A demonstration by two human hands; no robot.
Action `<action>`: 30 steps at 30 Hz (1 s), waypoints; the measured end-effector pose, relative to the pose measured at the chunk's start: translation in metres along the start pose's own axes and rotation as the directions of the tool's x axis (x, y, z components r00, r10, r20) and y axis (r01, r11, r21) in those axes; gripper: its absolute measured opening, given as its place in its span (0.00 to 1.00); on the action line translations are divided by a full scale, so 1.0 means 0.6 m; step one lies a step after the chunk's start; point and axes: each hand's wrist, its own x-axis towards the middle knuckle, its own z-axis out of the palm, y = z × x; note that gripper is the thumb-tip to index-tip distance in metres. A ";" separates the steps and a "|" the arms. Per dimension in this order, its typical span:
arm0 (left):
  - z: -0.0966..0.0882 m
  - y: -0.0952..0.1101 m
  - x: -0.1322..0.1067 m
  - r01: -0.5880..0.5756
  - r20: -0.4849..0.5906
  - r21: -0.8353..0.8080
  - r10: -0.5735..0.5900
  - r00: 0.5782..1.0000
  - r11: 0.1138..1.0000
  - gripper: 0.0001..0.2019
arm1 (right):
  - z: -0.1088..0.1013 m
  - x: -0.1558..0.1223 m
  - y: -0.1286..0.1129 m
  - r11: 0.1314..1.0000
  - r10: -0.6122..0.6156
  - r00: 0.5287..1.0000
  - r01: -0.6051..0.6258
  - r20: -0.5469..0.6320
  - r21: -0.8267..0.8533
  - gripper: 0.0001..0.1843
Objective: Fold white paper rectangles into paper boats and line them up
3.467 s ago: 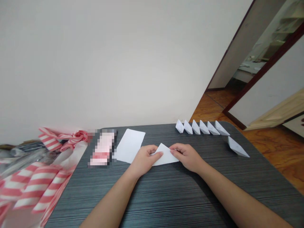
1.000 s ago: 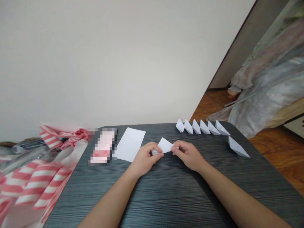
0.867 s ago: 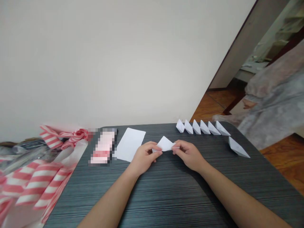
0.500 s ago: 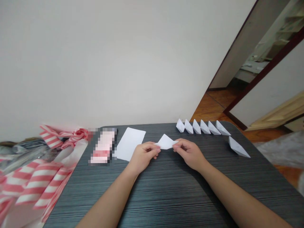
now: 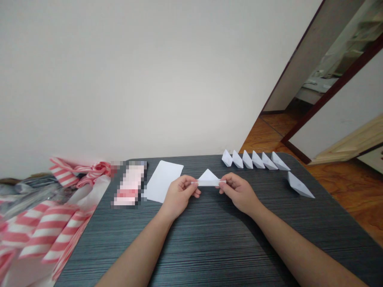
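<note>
Half-folded paper boat [image 5: 208,179] hangs just right of the blank white sheet [image 5: 164,181], its left tip pinched by the left hand [image 5: 178,195], its right tip by the right hand [image 5: 237,193]. Farther right of that sheet lies a lone paper boat [image 5: 299,185]; farther back, six finished boats [image 5: 255,160] stand in a row.

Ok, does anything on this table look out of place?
One paper boat sits apart from the row of six boats, nearer the person and turned at a different angle. Nothing looks spilled or torn.
</note>
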 end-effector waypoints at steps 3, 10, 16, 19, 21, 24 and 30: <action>0.002 0.001 -0.001 0.005 0.000 -0.014 -0.005 1.000 1.000 0.10 | 0.003 0.000 -0.001 1.000 -0.002 1.000 0.002 0.002 0.029 0.07; 0.006 0.002 -0.001 -0.010 0.030 -0.078 0.012 0.999 0.997 0.13 | 0.004 -0.001 0.000 0.998 -0.035 0.999 0.034 -0.006 -0.056 0.07; 0.007 0.013 -0.004 0.030 0.076 -0.008 -0.029 0.997 1.000 0.21 | 0.002 -0.002 0.003 0.990 -0.061 0.998 0.061 0.009 -0.123 0.06; 0.005 0.011 -0.002 0.043 0.087 0.004 -0.043 0.995 0.999 0.18 | 0.001 -0.001 0.007 0.993 -0.062 0.998 0.059 -0.029 -0.107 0.06; 0.004 0.006 0.000 0.040 0.083 -0.033 -0.037 0.996 0.999 0.16 | 0.001 -0.001 0.008 0.994 -0.061 0.997 0.057 -0.041 -0.092 0.07; 0.001 -0.001 0.003 0.044 0.087 -0.079 -0.037 0.995 0.996 0.15 | 0.001 0.000 0.009 0.996 -0.057 0.998 0.054 -0.041 -0.072 0.07; -0.002 0.000 0.000 0.042 0.081 -0.036 -0.039 0.996 0.998 0.13 | 0.001 -0.001 0.006 0.995 -0.052 0.998 0.048 -0.040 -0.091 0.06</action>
